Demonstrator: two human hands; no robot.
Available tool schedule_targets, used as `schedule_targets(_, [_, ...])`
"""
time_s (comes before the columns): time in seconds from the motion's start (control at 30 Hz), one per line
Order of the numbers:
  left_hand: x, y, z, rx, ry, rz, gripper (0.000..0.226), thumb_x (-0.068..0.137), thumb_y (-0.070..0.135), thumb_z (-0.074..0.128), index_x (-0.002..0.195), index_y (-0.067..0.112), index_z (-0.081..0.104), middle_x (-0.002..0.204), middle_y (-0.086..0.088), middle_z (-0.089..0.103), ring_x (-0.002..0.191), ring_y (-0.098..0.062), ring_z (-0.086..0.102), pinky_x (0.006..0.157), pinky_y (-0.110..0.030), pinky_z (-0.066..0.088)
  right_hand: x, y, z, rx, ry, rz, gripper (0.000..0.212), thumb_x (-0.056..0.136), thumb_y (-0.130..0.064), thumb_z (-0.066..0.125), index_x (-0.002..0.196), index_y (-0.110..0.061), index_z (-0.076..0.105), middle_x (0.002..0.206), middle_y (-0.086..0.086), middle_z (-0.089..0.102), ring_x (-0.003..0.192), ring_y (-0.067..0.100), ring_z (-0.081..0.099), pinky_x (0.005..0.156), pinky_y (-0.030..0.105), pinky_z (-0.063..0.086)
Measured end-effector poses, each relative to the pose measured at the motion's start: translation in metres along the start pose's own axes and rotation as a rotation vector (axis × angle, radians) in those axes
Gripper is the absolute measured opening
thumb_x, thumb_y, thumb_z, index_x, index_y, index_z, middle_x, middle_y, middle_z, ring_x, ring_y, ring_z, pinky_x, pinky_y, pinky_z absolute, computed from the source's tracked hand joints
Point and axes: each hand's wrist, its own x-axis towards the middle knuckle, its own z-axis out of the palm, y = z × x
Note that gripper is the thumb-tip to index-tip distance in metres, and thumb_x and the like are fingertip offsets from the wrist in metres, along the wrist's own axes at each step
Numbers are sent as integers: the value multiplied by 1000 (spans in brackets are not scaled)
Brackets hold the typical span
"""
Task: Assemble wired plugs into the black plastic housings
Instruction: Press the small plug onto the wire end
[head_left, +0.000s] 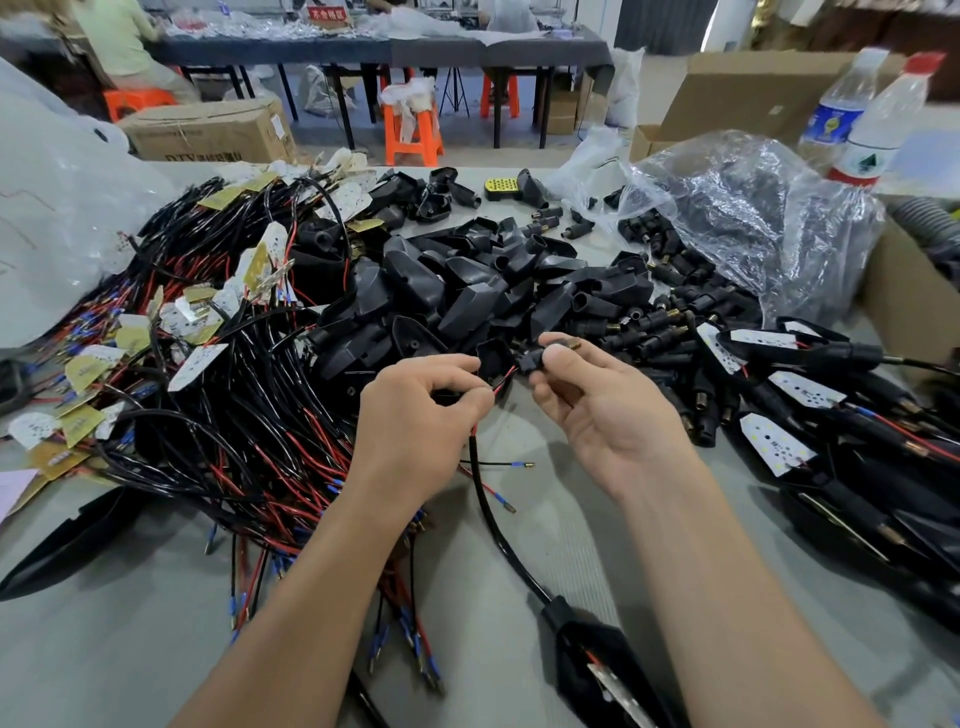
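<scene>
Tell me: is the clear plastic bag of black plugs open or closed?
Open: the clear plastic bag spills black plugs onto the grey table.

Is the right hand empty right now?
No, the right hand pinches a small black plug with a brass tip, while the left hand pinches red and black wires beside it.

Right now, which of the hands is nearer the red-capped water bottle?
Right. The right hand, pinching a black plug, is nearer the person and left of the red-capped water bottle; the left hand, pinching thin wires, is farther left.
</scene>
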Motion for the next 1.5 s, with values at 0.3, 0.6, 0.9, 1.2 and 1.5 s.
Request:
schedule_targets(0.3, [-3, 3, 2, -64, 20, 11, 12, 78, 31, 87, 81, 40, 81, 99, 31, 73, 104, 13, 62, 93, -14, 46, -3, 2, 1, -119, -38, -46, 18, 92, 7, 63, 96, -8, 72, 78, 6, 65, 64, 15, 59, 63, 21, 53])
schedule_targets(0.6, [-2, 7, 3, -94, 17, -7, 17, 79, 17, 84, 73, 33, 82, 89, 25, 76, 91, 7, 69, 88, -22, 55, -5, 1, 5, -275, -70, -6, 14, 93, 4, 61, 95, -7, 69, 70, 4, 63, 61, 17, 59, 58, 23, 51])
schedule_targets(0.9, [-5, 14, 4, -475, -177, -249, 18, 85, 44, 74, 84, 29, 84, 77, 2, 78, 64, -11, 71, 58, -21, 55, -7, -6, -3, -183, -112, 24, 37, 106, -14, 46, 87, 0, 74, 77, 16, 70, 55, 20, 57, 49, 23, 46])
schedule_targets(1.2, [-1, 13, 1, -672, -112, -371, 16, 91, 17, 75, 78, 21, 84, 79, -5, 77, 63, -11, 66, 61, -23, 56, -6, -1, -4, -444, -135, -3, 36, 101, -20, 56, 76, -8, 78, 72, 14, 64, 51, 18, 47, 46, 24, 35])
schedule_targets(1.5, [-4, 17, 0, -575, -186, -260, 20, 96, 12, 65, 90, 0, 79, 68, 10, 69, 53, 1, 48, 62, -20, 37, 3, 4, -6, -268, 284, -28, 37, 102, -16, 56, 70, -3, 69, 56, 5, 61, 37, 11, 44, 35, 20, 27])
